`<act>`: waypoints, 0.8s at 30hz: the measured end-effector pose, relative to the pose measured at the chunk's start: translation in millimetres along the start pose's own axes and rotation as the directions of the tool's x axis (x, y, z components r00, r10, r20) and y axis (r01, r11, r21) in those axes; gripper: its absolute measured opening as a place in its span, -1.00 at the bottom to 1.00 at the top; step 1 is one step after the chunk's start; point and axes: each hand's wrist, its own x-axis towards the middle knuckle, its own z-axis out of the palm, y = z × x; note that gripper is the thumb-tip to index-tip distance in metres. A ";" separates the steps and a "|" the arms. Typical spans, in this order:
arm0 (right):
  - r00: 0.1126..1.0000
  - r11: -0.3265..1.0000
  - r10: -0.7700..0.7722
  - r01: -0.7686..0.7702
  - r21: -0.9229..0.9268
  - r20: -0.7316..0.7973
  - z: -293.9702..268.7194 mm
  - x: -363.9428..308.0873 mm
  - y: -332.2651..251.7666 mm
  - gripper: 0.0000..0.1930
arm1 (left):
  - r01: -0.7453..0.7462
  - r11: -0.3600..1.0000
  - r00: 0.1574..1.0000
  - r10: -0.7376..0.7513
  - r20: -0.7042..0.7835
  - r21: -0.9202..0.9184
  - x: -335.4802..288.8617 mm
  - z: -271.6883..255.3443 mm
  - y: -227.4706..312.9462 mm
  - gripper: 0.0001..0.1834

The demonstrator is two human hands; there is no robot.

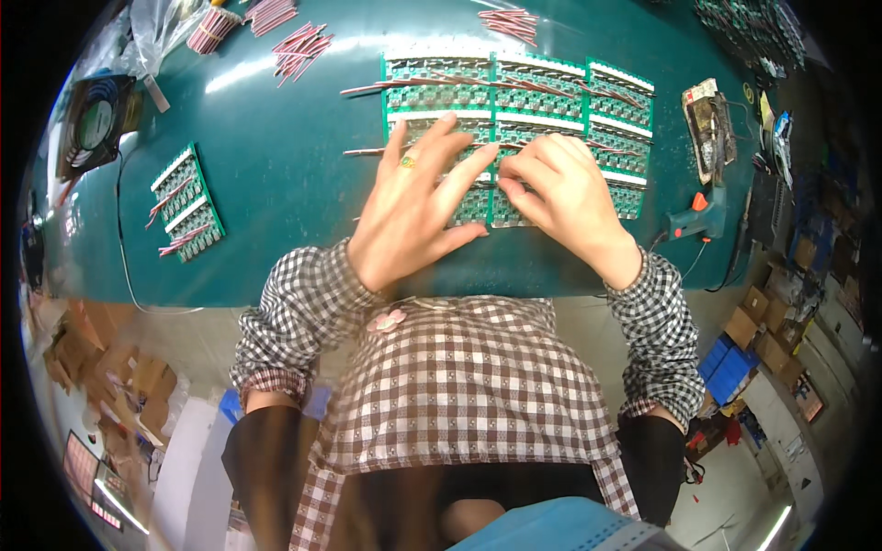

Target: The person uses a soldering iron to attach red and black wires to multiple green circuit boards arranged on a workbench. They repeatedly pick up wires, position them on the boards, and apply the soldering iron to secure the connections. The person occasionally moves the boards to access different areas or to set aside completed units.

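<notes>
Green circuit board panels (539,115) lie side by side in rows in front of me, with white strips and small parts on them. Red-and-white wires (418,84) run across the boards, some poking out past their left edge. My left hand (409,202), a ring on one finger, rests with fingers spread over the left and middle panels. Beside it, my right hand (570,197) is closed in a pinch over the middle panel, thumb against bent fingers. What sits between those fingertips is too small to make out. Both hands partly cover the boards beneath.
A separate board panel (187,202) with wires lies left. Wire bundles (301,51) and another wire pile (508,26) lie at the back. A black fan (95,119) stands far left. To the right are a teal glue gun (695,219) and a worn, stained block (706,129).
</notes>
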 end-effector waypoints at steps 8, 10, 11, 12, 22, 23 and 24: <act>0.578 0.652 0.728 -0.420 0.631 -0.368 -56.2 -38.2 62.3 -0.69 | -0.039 0.993 0.996 0.048 -0.072 0.115 39.2 -43.7 18.0 -0.40; 0.551 0.694 0.719 -0.605 0.390 -0.424 -56.4 -47.5 77.4 -0.62 | -0.125 0.988 0.983 0.136 -0.125 0.088 61.8 -35.7 12.5 -0.49; 0.557 0.681 0.718 -0.686 0.256 -0.418 -52.7 -56.8 83.3 -0.56 | -0.173 0.983 0.972 0.182 -0.149 0.067 75.8 -25.6 8.2 -0.53; 0.541 0.633 0.765 -0.731 0.256 -0.349 -50.1 -56.6 79.0 -0.43 | -0.195 0.981 0.968 0.196 -0.157 0.022 89.4 -18.3 4.7 -0.56; 0.473 0.510 0.845 -0.853 0.109 -0.249 -52.1 -54.7 68.8 -0.20 | -0.049 0.978 0.998 0.055 0.027 -0.204 205.2 55.8 -20.1 -0.69; 0.451 0.497 0.865 -0.826 0.264 -0.218 -49.1 -59.4 77.9 -0.27 | 0.003 0.970 0.997 0.015 0.075 -0.244 207.9 54.6 -19.1 -0.70; 0.455 0.489 0.871 -0.770 0.411 -0.185 -45.7 -64.2 83.1 -0.30 | 0.005 0.963 0.999 0.009 0.051 -0.270 209.5 57.9 -20.7 -0.69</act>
